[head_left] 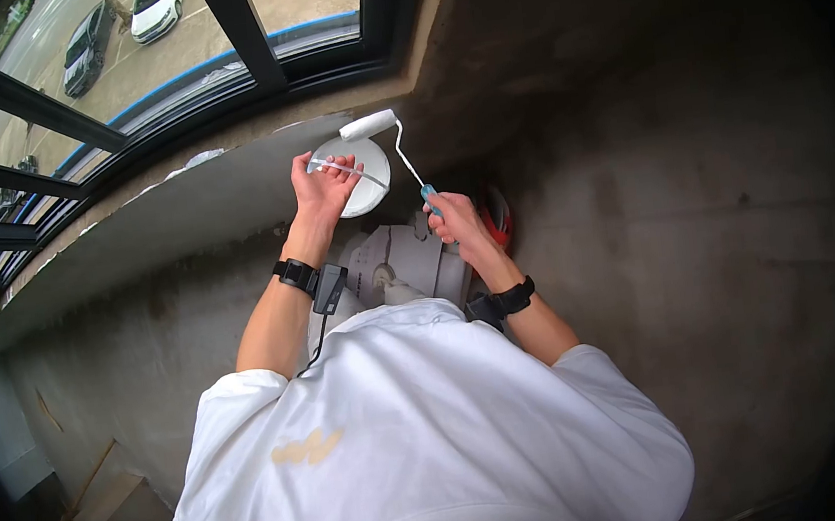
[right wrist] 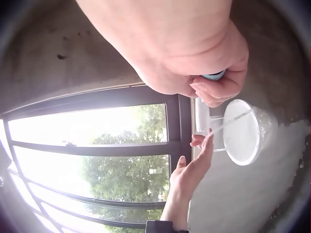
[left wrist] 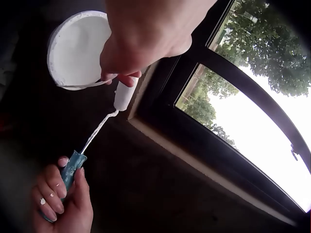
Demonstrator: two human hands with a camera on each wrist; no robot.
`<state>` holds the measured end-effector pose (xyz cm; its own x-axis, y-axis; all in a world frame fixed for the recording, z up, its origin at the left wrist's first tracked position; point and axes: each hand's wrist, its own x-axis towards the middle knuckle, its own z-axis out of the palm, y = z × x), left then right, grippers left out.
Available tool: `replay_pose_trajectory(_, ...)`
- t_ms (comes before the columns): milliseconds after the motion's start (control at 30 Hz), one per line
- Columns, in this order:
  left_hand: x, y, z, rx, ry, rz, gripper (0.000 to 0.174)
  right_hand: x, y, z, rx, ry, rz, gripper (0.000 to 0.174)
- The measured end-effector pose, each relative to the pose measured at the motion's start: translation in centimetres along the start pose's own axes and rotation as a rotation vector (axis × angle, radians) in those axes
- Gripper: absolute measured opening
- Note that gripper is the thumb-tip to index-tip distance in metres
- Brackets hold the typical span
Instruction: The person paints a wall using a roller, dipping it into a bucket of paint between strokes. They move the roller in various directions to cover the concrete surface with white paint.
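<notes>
My left hand (head_left: 323, 187) (left wrist: 138, 46) holds the thin handle of a white bucket (head_left: 373, 192) (left wrist: 77, 53) across its bent fingers. The bucket hangs below that hand, with white material inside (right wrist: 240, 138). A paint roller's white sleeve (head_left: 367, 125) (left wrist: 125, 94) is beside the left fingers, past the bucket's rim in the head view. From the sleeve a bent, white-coated rod runs to a blue-green grip (head_left: 428, 195) (left wrist: 72, 170). My right hand (head_left: 458, 222) (left wrist: 65, 201) is curled round this grip. White specks show on its fingers in the left wrist view.
A black-framed window (head_left: 261, 39) with a rough sill is at the upper left, cars outside. Grey wall (head_left: 258, 170) runs beneath it. Below the hands are a pale surface (head_left: 402, 254) and a red object (head_left: 500, 220). A box (head_left: 120, 512) stands at the lower left.
</notes>
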<state>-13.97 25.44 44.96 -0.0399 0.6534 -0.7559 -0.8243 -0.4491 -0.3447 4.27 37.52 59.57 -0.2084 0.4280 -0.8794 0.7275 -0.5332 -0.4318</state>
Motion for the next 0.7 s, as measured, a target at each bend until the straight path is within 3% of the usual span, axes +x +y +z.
replay_pose_trajectory(333, 5.9, -3.1, -0.2, 0.056, -0.02, 0.002, 0.035, 4.2, 1.1, -1.7, 0.048, -0.047, -0.08, 0.029)
replay_pose_trajectory(700, 7.6, -5.3, 0.3, 0.108, -0.075, 0.061, 0.036, 4.3, -0.2, -3.6, 0.046, -0.092, -0.152, 0.03)
